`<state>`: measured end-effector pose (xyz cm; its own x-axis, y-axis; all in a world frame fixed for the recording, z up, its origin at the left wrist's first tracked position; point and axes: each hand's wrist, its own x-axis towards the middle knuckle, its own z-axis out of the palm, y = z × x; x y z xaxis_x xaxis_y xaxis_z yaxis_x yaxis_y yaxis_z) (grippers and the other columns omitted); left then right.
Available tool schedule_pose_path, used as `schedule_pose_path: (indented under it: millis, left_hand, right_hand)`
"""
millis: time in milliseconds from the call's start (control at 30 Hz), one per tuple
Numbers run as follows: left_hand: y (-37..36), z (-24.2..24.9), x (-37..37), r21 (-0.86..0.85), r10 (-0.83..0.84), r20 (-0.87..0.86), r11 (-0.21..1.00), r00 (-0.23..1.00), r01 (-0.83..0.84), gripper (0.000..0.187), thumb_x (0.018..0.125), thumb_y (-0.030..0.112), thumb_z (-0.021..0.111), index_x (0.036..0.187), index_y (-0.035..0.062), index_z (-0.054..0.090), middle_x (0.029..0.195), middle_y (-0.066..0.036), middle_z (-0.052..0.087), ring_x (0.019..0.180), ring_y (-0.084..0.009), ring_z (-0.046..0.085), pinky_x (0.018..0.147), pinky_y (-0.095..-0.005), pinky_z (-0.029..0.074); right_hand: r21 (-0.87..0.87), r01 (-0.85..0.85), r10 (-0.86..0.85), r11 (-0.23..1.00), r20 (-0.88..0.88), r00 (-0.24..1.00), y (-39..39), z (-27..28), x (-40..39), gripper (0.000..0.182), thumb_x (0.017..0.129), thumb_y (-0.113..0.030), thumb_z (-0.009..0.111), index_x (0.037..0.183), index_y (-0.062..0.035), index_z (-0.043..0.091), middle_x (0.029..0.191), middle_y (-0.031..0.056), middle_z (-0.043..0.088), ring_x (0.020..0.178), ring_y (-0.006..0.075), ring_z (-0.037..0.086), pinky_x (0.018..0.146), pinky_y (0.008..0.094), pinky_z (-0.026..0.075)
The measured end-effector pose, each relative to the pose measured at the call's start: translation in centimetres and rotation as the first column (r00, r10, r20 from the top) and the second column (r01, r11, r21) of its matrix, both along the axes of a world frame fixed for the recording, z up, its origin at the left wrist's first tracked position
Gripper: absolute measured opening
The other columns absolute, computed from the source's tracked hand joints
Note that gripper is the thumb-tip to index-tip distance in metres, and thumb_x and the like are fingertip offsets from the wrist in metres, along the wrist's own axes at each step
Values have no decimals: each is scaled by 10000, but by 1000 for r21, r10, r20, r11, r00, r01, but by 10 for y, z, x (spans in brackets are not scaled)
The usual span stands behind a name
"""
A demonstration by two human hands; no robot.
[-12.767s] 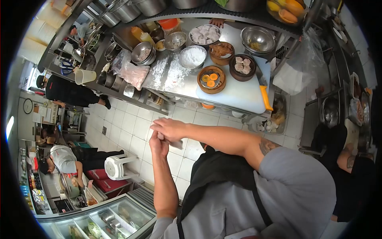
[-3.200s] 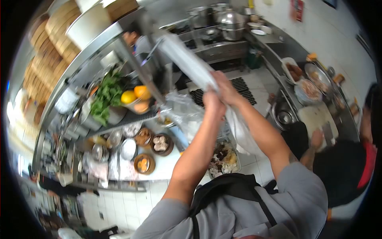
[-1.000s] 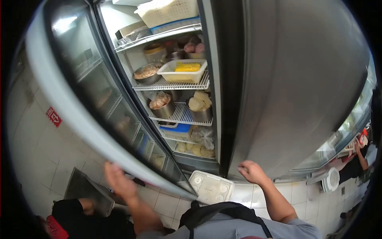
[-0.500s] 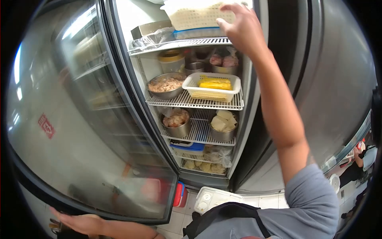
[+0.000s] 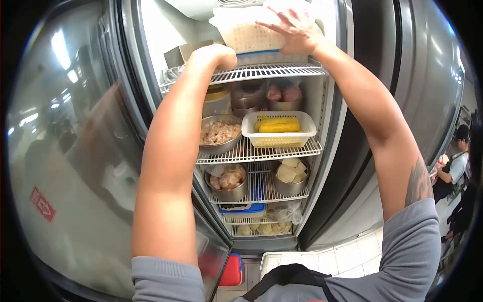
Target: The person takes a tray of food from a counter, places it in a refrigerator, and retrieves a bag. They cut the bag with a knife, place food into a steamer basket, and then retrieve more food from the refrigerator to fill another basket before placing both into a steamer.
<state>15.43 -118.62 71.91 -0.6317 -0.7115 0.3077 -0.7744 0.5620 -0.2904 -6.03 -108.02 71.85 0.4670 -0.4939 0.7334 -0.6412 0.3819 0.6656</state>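
A white perforated plastic basket (image 5: 246,38) stands on the top fridge shelf, on a container with a blue lid (image 5: 256,54). My right hand (image 5: 297,32) lies at the basket's right front with its fingers spread. At the lower left of the basket is my left hand (image 5: 217,55), its fingers curled in. What they close on is hidden behind the hand. A grey box (image 5: 193,49) stands just left of the basket, partly covered by my left wrist.
Lower shelves hold a white basket (image 5: 279,140) with yellow packages, a metal bowl (image 5: 221,146) of pale shredded food, and metal pots of meat (image 5: 229,178) and pale slabs (image 5: 291,172). The glass door (image 5: 75,166) stands open at left. A person (image 5: 455,161) is at far right.
My left hand has come up from the door's lower edge to the top shelf beside the basket. My right hand's fingers have spread over the basket. The view has shifted.
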Motion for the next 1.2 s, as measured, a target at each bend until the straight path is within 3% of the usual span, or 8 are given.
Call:
schedule_pose_path:
  millis: [100,233,300,500,767,933,1100,1200]
  left_hand:
    - [-26,0,-22,14,123,-91,992,988,-122,415,841,157,531,1230,160,675,1349,-125,592,1242,-313,566,1006,-397,470]
    - [-44,-10,-38,12,-52,-52,999,997,53,384,921,303,529,1202,84,672,1267,-176,627,1197,-336,584,996,-414,468]
    - [-32,-7,-32,-48,-98,-45,994,994,95,356,898,243,550,1179,68,680,1221,-200,642,1159,-342,605,970,-410,486]
    - [-31,-7,-17,-196,-305,-114,940,945,280,287,828,169,589,1026,3,715,1093,-244,669,1029,-379,655,900,-422,525]
    - [30,-16,51,-395,-587,-145,772,796,498,241,803,133,621,999,3,676,954,-185,679,954,-341,644,877,-413,509]
    - [30,-6,83,-272,-507,-130,845,852,461,294,812,127,615,1070,29,717,1029,-180,705,987,-338,652,885,-410,514]
    - [29,-14,71,-414,-388,-16,842,921,347,234,806,118,592,977,12,713,954,-171,701,963,-354,643,887,-431,503]
    - [24,-20,68,-522,-376,110,766,920,376,210,806,111,581,952,8,691,927,-177,684,948,-360,635,888,-440,495]
  right_hand:
    - [6,-213,213,977,-8,977,10,17,6,769,709,-273,706,1437,-200,470,1424,187,480,1327,371,416,1100,442,352]
    - [195,-83,39,977,221,975,11,35,17,888,687,-319,702,1499,-282,346,1508,156,356,1395,366,295,1146,487,262]
    - [227,-57,-1,972,249,969,16,37,22,896,687,-324,705,1503,-285,338,1513,166,346,1398,383,288,1147,501,257]
    - [224,-21,-36,974,248,968,32,41,33,921,687,-337,716,1514,-292,315,1529,199,316,1407,431,265,1149,544,243]
    - [177,-66,43,982,131,990,75,53,46,942,682,-367,746,1517,-286,318,1545,256,273,1405,505,256,1140,608,242]
    - [159,-143,138,977,42,990,103,36,55,958,620,-327,756,1497,-271,373,1552,248,258,1360,516,323,1107,647,265]
    - [89,-116,123,989,-71,990,97,22,48,953,610,-281,738,1494,-269,381,1557,226,263,1345,516,339,1073,692,275]
    - [115,-127,125,985,26,992,100,21,52,953,613,-290,737,1496,-271,377,1560,219,264,1348,513,337,1088,676,272]
